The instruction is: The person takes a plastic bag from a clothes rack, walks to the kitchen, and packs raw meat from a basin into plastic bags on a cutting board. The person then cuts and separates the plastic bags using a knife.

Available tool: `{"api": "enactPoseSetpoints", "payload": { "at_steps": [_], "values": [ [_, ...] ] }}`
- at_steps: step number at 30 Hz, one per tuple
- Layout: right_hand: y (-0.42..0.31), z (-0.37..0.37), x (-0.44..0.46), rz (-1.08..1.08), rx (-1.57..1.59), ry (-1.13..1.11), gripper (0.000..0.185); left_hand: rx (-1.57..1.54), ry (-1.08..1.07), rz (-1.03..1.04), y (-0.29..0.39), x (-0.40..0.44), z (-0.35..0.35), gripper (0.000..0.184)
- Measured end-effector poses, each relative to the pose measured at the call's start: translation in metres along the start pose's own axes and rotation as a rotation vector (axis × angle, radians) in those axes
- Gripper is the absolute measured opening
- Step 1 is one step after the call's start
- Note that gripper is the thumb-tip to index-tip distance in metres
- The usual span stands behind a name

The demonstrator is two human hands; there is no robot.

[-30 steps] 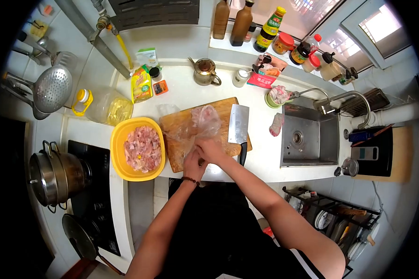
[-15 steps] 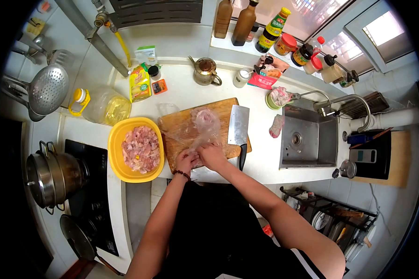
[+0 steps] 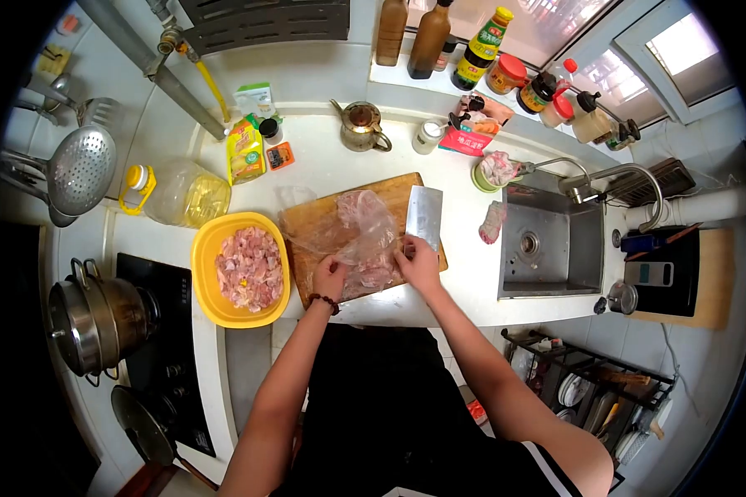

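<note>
A clear plastic bag with pink raw meat in it lies on the wooden cutting board. My left hand pinches the bag's edge on the near left side. Opposite it, my right hand grips the bag's right edge, so the plastic is spread between the two. Meat shows between my hands, under or inside the film. A cleaver rests flat on the board's right side, its handle mostly hidden by my right hand. Left of the board, a yellow basin holds cut raw meat.
An oil jug, a seasoning packet, a metal teapot and a glass jar line the back counter. To the right is the sink; on the left, a cooktop with a steamer pot.
My hands have moved apart, the right one going right and slightly up. The bag's near part is now spread wider, with meat visible between the hands.
</note>
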State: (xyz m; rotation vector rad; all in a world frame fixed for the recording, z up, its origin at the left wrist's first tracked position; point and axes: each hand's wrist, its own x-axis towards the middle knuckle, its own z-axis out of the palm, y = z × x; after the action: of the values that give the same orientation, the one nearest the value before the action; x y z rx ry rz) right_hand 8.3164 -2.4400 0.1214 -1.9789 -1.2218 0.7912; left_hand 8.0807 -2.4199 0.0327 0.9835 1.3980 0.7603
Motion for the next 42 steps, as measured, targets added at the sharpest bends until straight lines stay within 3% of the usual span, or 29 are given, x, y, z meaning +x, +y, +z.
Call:
{"api": "enactPoseSetpoints", "payload": {
  "at_steps": [2, 4, 6, 8, 10, 12, 16, 18, 21, 26, 29, 31, 33, 35, 37, 41, 42],
  "values": [
    [0.021, 0.009, 0.021, -0.051, -0.068, -0.064, 0.035, 0.047, 0.009, 0.082, 0.009, 0.0, 0.003, 0.006],
    [0.011, 0.019, 0.03, 0.008, -0.052, -0.332, 0.032, 0.096, -0.077, 0.114, 0.028, -0.007, 0.01, 0.007],
    [0.011, 0.038, 0.03, -0.084, -0.05, -0.298, 0.029, 0.035, -0.107, 0.161, 0.036, -0.007, 0.024, 0.008],
    [0.009, 0.049, 0.027, -0.328, -0.228, -0.305, 0.025, -0.027, -0.129, 0.216, 0.046, -0.001, 0.03, 0.009],
    [-0.015, 0.034, 0.018, -0.295, -0.224, -0.397, 0.029, 0.231, -0.117, 0.25, 0.056, 0.0, 0.029, 0.01],
    [-0.027, 0.022, 0.013, -0.226, -0.093, -0.534, 0.035, 0.189, -0.15, 0.207, 0.066, 0.002, 0.03, 0.01],
    [-0.033, 0.022, 0.006, -0.262, -0.141, -0.48, 0.041, 0.253, -0.201, 0.229, 0.083, 0.003, 0.037, 0.014],
    [0.0, 0.05, 0.01, -0.162, 0.034, -0.285, 0.027, 0.242, -0.257, 0.251, 0.087, 0.007, 0.042, 0.015],
    [0.016, 0.064, 0.013, -0.076, 0.104, -0.189, 0.019, 0.263, -0.327, 0.29, 0.095, 0.004, 0.04, 0.017],
    [-0.006, 0.053, 0.01, 0.161, 0.412, -0.174, 0.012, 0.22, -0.373, 0.416, 0.08, -0.004, 0.033, 0.025],
    [-0.007, 0.047, 0.014, 0.265, 0.622, -0.159, 0.01, 0.115, -0.212, 0.287, 0.057, -0.017, 0.026, 0.041],
    [-0.017, 0.039, 0.013, 0.333, 0.737, -0.157, 0.011, 0.586, -0.107, 0.417, 0.068, -0.033, 0.023, 0.061],
    [-0.027, 0.033, 0.011, 0.603, 1.144, -0.182, 0.007, 0.52, -0.146, 0.474, 0.081, -0.039, 0.033, 0.067],
    [-0.025, 0.032, 0.009, 0.577, 1.073, -0.266, 0.012, 0.453, -0.187, 0.535, 0.097, -0.036, 0.037, 0.073],
    [-0.028, 0.029, 0.006, 0.548, 1.002, -0.346, 0.019, 0.361, -0.448, 0.299, 0.108, -0.03, 0.037, 0.066],
    [-0.048, 0.024, 0.0, 0.428, 1.134, -0.265, 0.009, 0.451, -0.441, 0.254, 0.096, -0.014, 0.036, 0.064],
    [-0.052, 0.023, 0.0, 0.394, 1.111, -0.211, 0.014, 0.498, -0.406, 0.327, 0.106, -0.02, 0.037, 0.053]
  ]
}}
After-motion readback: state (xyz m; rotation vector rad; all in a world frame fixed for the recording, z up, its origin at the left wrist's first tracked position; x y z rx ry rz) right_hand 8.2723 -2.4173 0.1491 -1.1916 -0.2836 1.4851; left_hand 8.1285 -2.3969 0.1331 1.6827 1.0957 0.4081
